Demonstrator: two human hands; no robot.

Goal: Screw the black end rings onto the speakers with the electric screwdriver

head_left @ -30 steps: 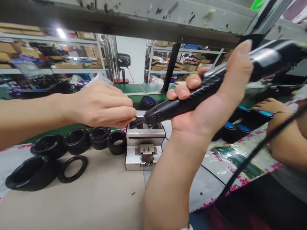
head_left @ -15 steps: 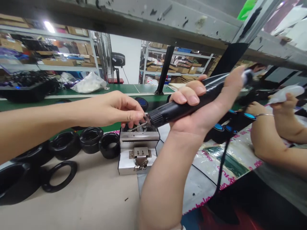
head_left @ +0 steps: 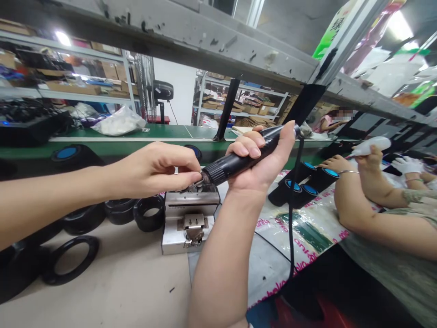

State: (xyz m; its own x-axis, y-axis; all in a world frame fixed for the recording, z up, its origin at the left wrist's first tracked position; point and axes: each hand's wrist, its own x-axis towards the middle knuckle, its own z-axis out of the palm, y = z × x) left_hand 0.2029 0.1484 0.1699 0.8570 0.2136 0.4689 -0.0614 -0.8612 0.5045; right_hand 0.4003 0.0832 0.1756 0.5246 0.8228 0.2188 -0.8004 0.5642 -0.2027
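Over the metal fixture (head_left: 190, 217) on the tabletop (head_left: 119, 287), right hand (head_left: 259, 166) wraps the electric screwdriver (head_left: 239, 159); left hand (head_left: 160, 171) fingertips pinch at its bit, seemingly seating a screw; steady alignment comes next

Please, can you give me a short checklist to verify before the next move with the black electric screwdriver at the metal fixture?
1. Right hand grips black corded electric screwdriver: ok.
2. Left hand fingers pinch at the tool tip: ok.
3. Tip sits over silver metal fixture block: ok.
4. Screw seated on the bit: cannot tell, fingers hide it.
5. Black cord hangs free of the fixture: ok.
6. Black rubber rings beside the fixture, not under the tool: ok.
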